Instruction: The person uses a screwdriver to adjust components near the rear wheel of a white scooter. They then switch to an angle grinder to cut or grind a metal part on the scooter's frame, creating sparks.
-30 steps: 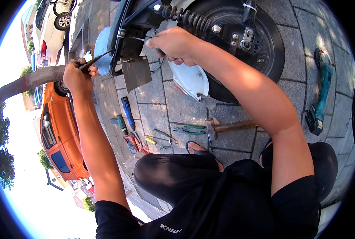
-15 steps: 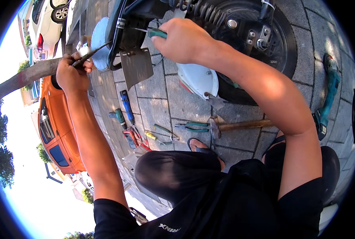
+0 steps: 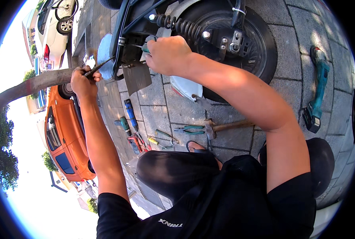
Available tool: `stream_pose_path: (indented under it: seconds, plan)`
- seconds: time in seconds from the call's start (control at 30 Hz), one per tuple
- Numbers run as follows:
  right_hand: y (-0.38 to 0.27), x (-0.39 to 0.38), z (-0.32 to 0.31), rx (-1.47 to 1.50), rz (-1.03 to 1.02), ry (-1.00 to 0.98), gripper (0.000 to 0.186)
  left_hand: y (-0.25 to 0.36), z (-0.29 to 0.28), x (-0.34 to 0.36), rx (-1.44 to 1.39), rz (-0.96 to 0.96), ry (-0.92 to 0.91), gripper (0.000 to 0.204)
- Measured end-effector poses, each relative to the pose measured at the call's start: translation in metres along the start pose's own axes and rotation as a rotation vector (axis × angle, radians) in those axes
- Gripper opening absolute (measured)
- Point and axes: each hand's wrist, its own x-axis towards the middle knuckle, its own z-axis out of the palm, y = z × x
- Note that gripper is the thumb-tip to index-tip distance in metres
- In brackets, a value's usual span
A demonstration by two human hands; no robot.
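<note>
My left hand (image 3: pixel 84 83) is closed around a slim dark pointed tool (image 3: pixel 100 67), its tip reaching the black frame (image 3: pixel 117 47) of a two-wheeled vehicle. My right hand (image 3: pixel 170 55) grips a screwdriver by its green handle (image 3: pixel 145 48). The screwdriver's thin shaft points left into a dark part under the frame, where its tip is hidden. Just below hangs a thin grey flap (image 3: pixel 137 78). A coil-spring shock absorber (image 3: pixel 185 27) and the wheel (image 3: pixel 261 51) are right of and beyond my right hand.
On the paving lie a hammer (image 3: pixel 229 126), green-handled pliers (image 3: pixel 194 129), a blue tool (image 3: pixel 130 111), a green drill (image 3: pixel 124 124), a yellow screwdriver (image 3: pixel 153 141) and a teal angle grinder (image 3: pixel 318 93). A white panel (image 3: pixel 187 87) hangs near the wheel. An orange car (image 3: pixel 68 135) stands left.
The view has shifted, so the wheel sits further left. My left hand has come slightly nearer the frame. Both hands keep hold of their tools.
</note>
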Motion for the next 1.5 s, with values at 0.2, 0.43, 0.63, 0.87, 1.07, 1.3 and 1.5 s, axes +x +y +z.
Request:
stream_pose_path:
  seconds: [0.2,0.43,0.63,0.87,1.07,1.3,1.5]
  plan:
    - [0.003,0.001,-0.009,1.332,0.51,-0.293,0.028,0.002,0.001,0.001,0.004,-0.006,0.003,0.018]
    - [0.011,0.014,0.013,0.765,0.334,-0.108,0.035,0.006,0.009,-0.005,0.024,0.02,0.015,0.02]
    - [0.011,0.013,-0.006,0.752,0.375,-0.23,0.034,0.005,0.013,-0.015,0.028,0.041,0.022,0.017]
    - [0.001,0.005,0.004,0.546,0.217,-0.094,0.028,0.01,0.014,-0.018,-0.005,0.056,0.001,0.014]
    - [-0.001,-0.006,0.008,0.079,0.061,-0.096,0.03,0.001,0.011,-0.016,-0.058,0.055,-0.004,0.013]
    - [0.0,-0.006,0.015,-0.159,0.016,0.086,0.023,0.0,0.014,-0.012,-0.059,0.061,-0.005,0.018]
    - [0.0,0.009,-0.003,1.055,0.435,-0.117,0.026,0.012,0.022,-0.02,-0.005,0.018,0.046,0.02]
